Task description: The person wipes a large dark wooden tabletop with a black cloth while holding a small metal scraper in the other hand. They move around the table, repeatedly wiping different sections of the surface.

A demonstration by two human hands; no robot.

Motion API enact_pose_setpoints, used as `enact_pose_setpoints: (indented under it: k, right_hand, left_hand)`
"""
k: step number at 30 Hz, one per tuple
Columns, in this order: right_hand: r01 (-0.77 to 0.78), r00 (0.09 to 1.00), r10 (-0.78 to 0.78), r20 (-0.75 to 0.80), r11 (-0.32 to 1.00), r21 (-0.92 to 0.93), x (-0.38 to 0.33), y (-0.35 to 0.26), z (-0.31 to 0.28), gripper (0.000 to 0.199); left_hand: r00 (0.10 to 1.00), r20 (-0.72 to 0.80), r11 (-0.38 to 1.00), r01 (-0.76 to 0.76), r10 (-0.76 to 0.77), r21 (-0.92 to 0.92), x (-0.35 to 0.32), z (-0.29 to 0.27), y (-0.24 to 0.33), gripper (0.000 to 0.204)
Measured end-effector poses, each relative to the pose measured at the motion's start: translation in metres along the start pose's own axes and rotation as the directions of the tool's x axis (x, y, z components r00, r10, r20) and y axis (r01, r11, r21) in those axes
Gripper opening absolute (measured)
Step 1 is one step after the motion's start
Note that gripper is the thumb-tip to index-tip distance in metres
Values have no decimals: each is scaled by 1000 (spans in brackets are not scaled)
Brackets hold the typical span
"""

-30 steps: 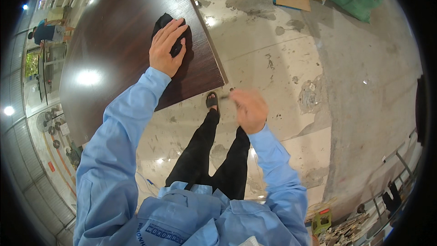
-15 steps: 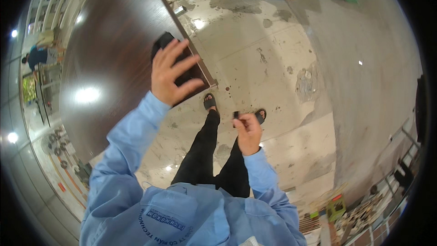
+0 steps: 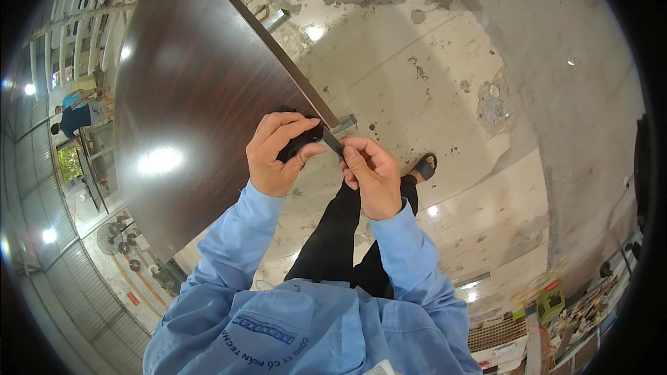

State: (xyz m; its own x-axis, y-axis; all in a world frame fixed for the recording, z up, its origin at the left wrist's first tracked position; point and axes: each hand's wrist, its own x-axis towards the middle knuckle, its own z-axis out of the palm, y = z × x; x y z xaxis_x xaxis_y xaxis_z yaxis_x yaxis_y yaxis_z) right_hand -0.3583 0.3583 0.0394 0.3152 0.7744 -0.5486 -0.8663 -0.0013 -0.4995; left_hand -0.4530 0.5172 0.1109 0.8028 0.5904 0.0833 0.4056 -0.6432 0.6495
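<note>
My left hand is curled around a black object beside the near corner of the dark brown tabletop. Its fingers hide most of that object, so I cannot make out its kind. A short, flat, dark strip spans the gap to my right hand, whose thumb and fingers pinch its near end. The strip's other end meets the left fingertips and the black object; whether the two are joined I cannot tell.
A metal bracket sticks out from under the tabletop's right edge, another at its corner. My sandalled foot stands on the stained floor. Two people are far left. A green crate and scrap lie lower right.
My left hand has come down and right from above the tabletop, its spread fingers now curled round the black object. My right hand has risen slightly with the dark strip to meet it.
</note>
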Motion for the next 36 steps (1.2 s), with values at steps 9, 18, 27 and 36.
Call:
enact_pose_setpoints:
  k: [9, 18, 27, 36]
  right_hand:
    - [13, 1000, -13, 8, 997, -80, 9, -10, 10, 30]
    - [20, 1000, -21, -11, 998, -59, 9, -11, 10, 27]
    - [-2, 1000, 2, 21, 1000, 1, 12, -8, 7, 26]
    - [-39, 998, 35, 50, 996, 85, 14, -7, 5, 29]
  left_hand:
    - [987, -79, 987, -131, 139, 96, -2, 15, -17, 47]
    - [981, -105, 980, -152, 165, 125, -3, 17, -16, 47]
    - [982, -103, 979, -145, 160, 140, -3, 18, -15, 47]
    - [980, -108, 978, -151, 167, 140, -3, 19, -16, 47]
